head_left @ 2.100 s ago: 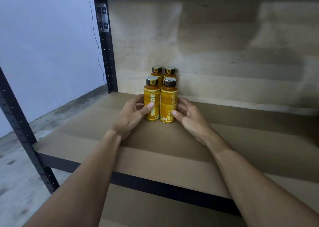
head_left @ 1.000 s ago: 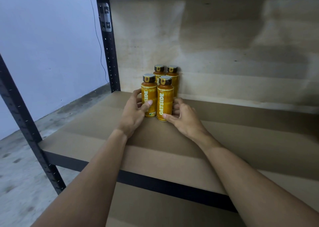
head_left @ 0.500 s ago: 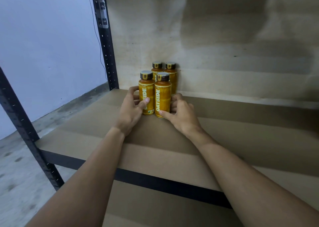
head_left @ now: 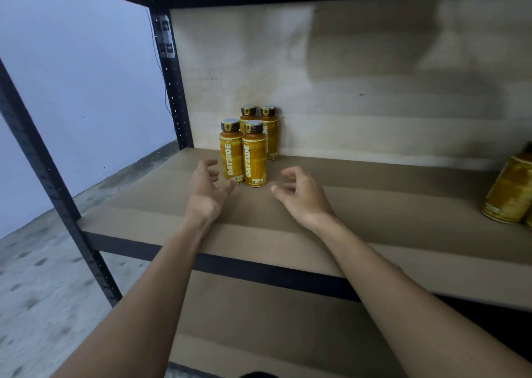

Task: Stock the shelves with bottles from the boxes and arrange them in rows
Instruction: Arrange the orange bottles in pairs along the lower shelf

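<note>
front bottles [head_left: 254,156] upright, 1 o'clock off left hand [head_left: 207,187], 11 o'clock off right hand [head_left: 300,195]. left closer. fingers [head_left: 207,164] on both loose, holding nothing

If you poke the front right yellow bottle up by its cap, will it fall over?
Probably it would tip: the front right bottle is tall and narrow on a small base. Backwards it likely leans on the rear bottles close behind. Its glossy label may feel slippery.

Four bottles [head_left: 250,147] stand upright in a two-by-two block on the shelf [head_left: 374,205], near its back board. The left hand [head_left: 205,189] and right hand [head_left: 303,195] hover just before them, fingers [head_left: 288,172] loosely curled, holding nothing. Another bottle [head_left: 509,193] shows at the right edge.
</note>
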